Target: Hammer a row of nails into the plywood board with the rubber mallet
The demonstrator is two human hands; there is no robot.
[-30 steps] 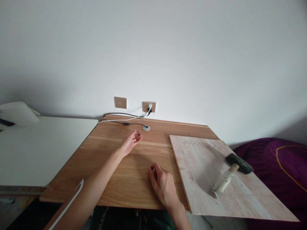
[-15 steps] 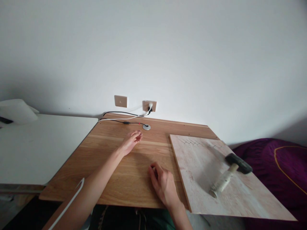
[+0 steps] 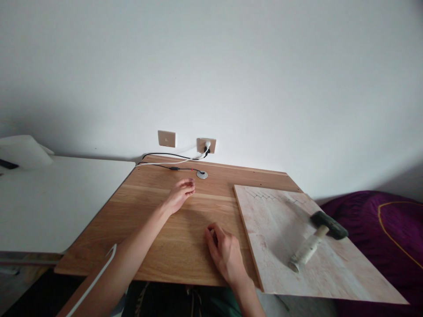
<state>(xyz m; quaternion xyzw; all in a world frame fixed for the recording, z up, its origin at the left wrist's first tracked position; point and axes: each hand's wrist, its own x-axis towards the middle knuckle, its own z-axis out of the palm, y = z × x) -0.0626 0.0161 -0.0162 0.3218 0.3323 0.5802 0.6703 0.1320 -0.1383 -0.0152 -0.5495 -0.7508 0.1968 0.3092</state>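
My left hand [image 3: 180,196] is stretched out over the wooden tabletop [image 3: 155,246], close to the round silver cable grommet [image 3: 202,175]. Its fingers are loosely bent and a little apart, with nothing seen in them. Nearer to me, my right hand [image 3: 225,252] rests on the wood with its fingers curled into a loose fist. Nothing shows in the hollow by its thumb. Just right of that hand lies a pale marbled board [image 3: 264,237]. On the board is a mallet [image 3: 309,251] with a black head and a whitish, worn handle, touched by neither hand.
Black and white cables [image 3: 165,164] run along the back edge to a wall socket [image 3: 211,145]. A blank wall plate [image 3: 167,138] is beside it. On the left stands a white table [image 3: 82,193] with a white object [image 3: 26,152]. A purple cushion-like mass [image 3: 363,207] sits at the right.
My left hand's fingers have shifted very slightly. My right hand, the board and the mallet stay where they were.
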